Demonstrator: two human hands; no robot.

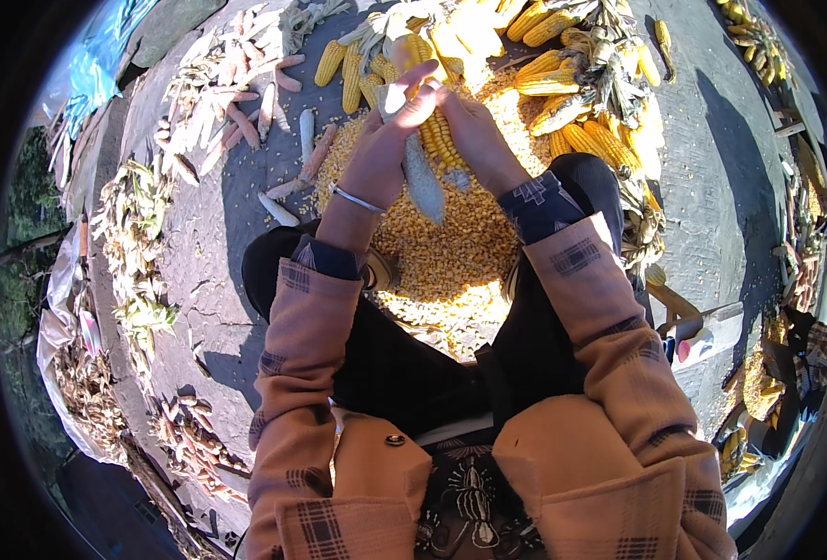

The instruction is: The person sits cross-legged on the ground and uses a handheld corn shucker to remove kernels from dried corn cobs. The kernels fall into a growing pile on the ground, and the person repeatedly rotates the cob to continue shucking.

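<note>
My left hand [383, 155], with a metal bangle at its wrist, grips a pale stripped corn cob [424, 183] that slants down towards me. In my right hand [475, 133] is an ear of yellow corn [439, 143], partly bare of kernels near its lower end. Cob and ear lie side by side, and the fingers of both hands meet around their upper parts. Below them a heap of loose corn kernels [448, 241] spreads between my bent legs. Glare washes out part of the area just beyond my fingers.
Husked-back corn ears [550, 80] lie in bundles ahead and to the right. Stripped cobs [245, 126] and dry husks [133, 231] litter the grey floor [203, 287] at left. A blue plastic sheet [98, 70] is at far left. More ears [756, 42] lie far right.
</note>
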